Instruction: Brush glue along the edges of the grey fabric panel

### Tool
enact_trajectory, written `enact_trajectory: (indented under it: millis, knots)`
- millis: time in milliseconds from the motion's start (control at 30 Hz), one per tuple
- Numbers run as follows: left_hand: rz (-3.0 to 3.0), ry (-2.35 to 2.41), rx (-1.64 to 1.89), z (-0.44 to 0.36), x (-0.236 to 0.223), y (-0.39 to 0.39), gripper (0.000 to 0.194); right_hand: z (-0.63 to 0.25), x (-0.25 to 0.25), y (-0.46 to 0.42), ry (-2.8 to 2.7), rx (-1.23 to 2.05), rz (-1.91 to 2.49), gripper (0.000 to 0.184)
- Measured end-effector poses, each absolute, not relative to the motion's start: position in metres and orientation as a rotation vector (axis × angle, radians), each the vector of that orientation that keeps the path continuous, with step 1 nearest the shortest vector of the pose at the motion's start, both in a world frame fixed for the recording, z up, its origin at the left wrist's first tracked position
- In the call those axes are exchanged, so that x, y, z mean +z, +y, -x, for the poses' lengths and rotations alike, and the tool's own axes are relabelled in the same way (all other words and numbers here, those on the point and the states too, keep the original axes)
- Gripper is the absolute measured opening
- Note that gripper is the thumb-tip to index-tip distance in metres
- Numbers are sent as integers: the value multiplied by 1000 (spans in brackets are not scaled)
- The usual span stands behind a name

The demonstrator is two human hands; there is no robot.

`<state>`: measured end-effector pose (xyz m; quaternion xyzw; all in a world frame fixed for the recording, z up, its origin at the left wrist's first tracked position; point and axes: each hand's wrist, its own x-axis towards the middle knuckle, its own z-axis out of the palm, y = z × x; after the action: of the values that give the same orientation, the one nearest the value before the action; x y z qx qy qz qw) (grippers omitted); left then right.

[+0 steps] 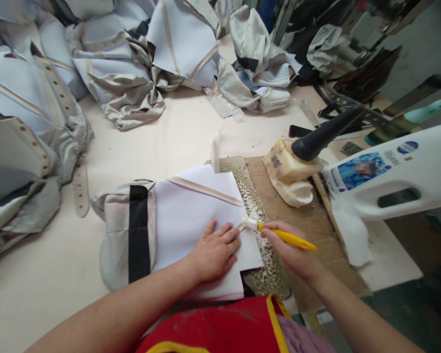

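Note:
My left hand (216, 251) lies flat with spread fingers on a white fabric panel (191, 206), pressing it against the table. The panel belongs to a bag piece with grey cloth and a black strap (138, 230) at its left side. A beige strip (206, 190) runs slantwise across the panel. In my right hand (290, 250) is a brush (288, 238) with a yellow handle, fingers closed around it. Its pale bristles touch the panel's right edge. Beneath that edge is a board crusted with dried glue (266, 269).
Brown cardboard (279, 215) lies right of the board. On it stands a cut-down, stained plastic container (292, 166) with a black cone on it. A large white jug (400, 171) lies farther right. Grey and white bag pieces (121, 63) are heaped along the back and left.

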<state>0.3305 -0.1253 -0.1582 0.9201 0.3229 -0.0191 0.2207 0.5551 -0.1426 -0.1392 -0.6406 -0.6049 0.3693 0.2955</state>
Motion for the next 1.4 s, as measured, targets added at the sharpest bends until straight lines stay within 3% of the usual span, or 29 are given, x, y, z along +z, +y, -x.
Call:
enact_trajectory:
  millis: [200, 367, 633, 933, 1233, 1400]
  knots:
    - [-2500, 875, -31, -317, -132, -101, 29, -556, -143, -117, -1577, 934, 1781, 24]
    - [-2575, 1272, -4, -288, -119, -28, 31, -553, -140, -106, -1679, 934, 1706, 22]
    - [-2243, 1558, -554, -270, -121, 68, 52, -539, -147, -65, -1678, 946, 1608, 23]
    - [-2084, 1434, -697, -273, -129, 94, 66, -523, -161, 0, -1693, 934, 1592, 22]
    - [-1874, 1431, -583, -268, -135, 102, 75, -499, -161, 48, -1603, 768, 1655, 23]
    - [-1629, 1309, -477, -260, -115, 92, 57, -515, -149, 34, -1472, 685, 1664, 21]
